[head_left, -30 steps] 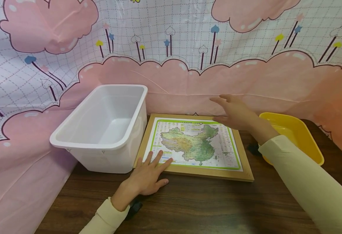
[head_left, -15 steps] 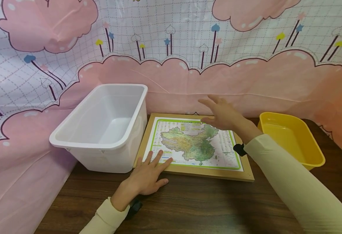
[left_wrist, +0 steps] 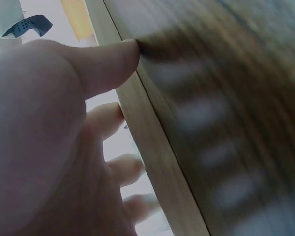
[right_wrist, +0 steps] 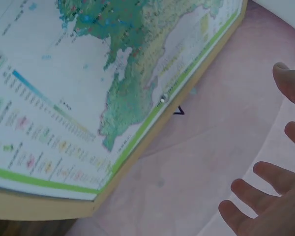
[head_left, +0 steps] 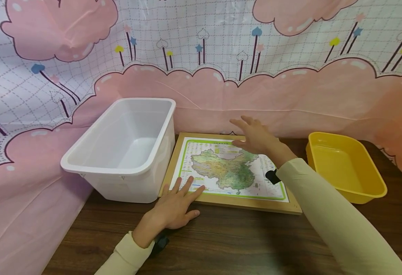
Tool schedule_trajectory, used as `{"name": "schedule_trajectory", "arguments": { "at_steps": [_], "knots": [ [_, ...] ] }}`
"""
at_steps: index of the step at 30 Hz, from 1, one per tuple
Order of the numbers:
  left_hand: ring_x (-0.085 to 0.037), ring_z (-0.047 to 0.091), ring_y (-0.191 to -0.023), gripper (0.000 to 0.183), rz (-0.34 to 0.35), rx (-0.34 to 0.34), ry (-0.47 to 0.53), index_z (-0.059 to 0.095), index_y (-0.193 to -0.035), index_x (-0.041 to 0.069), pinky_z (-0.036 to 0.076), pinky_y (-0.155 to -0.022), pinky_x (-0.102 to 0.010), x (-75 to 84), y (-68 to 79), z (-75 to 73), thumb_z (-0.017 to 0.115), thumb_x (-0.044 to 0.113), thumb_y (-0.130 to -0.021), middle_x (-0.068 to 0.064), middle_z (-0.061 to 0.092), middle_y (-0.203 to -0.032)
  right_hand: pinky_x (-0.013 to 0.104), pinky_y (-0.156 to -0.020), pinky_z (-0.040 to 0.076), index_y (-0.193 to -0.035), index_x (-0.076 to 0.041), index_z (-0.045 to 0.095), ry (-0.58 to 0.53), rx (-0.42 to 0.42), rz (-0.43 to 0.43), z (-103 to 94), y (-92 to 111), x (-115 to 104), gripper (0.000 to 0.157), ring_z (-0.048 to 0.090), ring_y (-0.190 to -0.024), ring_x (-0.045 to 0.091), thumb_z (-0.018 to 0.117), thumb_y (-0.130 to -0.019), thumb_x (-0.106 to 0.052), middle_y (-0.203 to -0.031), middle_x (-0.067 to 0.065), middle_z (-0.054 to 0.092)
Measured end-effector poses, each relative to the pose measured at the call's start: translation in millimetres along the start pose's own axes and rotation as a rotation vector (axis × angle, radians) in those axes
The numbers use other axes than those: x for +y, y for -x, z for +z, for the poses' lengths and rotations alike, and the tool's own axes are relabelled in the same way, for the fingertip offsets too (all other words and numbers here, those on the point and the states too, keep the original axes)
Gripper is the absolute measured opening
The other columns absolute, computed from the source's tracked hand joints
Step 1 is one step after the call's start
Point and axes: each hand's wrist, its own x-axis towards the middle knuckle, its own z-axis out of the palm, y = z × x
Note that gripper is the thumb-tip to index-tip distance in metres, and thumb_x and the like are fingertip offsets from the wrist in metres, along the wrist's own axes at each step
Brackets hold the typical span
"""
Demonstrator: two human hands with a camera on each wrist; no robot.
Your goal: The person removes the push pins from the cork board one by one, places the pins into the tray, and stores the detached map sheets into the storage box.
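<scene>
A map of China (head_left: 218, 168) with a green border lies flat in a light wooden frame (head_left: 249, 203) on the table. My left hand (head_left: 173, 208) lies across the frame's front left corner, fingers spread over the map and thumb pointing to the right. Its thumb reaches the wooden edge in the left wrist view. Above the back edge of the map hovers my right hand (head_left: 256, 137), with its fingers apart and nothing in them. In the right wrist view the right fingers (right_wrist: 265, 196) are well clear of the frame, and a small shiny dot (right_wrist: 162, 98) shows near the map's border.
A deep white tub (head_left: 118, 170) stands directly left of the frame. To the right is a shallower yellow basin (head_left: 345, 164). Behind everything hangs a pink cloth (head_left: 201, 95) with cloud shapes. Dark wood tabletop (head_left: 214, 236) stretches along the front.
My right hand has moved left, from the frame's right side to over the back of the map, uncovering more of the yellow basin. The left hand has stayed in place.
</scene>
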Motion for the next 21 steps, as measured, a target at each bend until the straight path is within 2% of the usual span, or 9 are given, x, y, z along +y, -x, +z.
{"name": "schedule_trajectory", "arguments": {
  "at_steps": [9, 21],
  "knots": [
    [-0.046, 0.010, -0.151, 0.070, 0.003, 0.001, 0.004, 0.020, -0.158, 0.035, 0.018, -0.112, -0.072, 0.2, 0.4, -0.6, 0.051, 0.053, -0.099, -0.011, 0.008, -0.167, 0.075, -0.110, 0.016, -0.158, -0.029, 0.024, 0.000, -0.019, 0.011, 15.1, -6.0, -2.7, 0.081, 0.013, -0.150, 0.046, 0.068, -0.092, -0.044, -0.166, 0.017, 0.012],
    [-0.046, 0.011, -0.151, 0.070, 0.000, 0.007, 0.006, 0.020, -0.158, 0.035, 0.018, -0.112, -0.072, -1.1, -0.9, 0.5, 0.051, 0.053, -0.099, -0.011, 0.008, -0.167, 0.075, -0.110, 0.016, -0.157, -0.032, 0.025, 0.016, -0.060, -0.007, 38.4, -14.5, -2.5, 0.079, 0.016, -0.150, 0.046, 0.066, -0.092, -0.048, -0.166, 0.015, 0.012]
  ]
}}
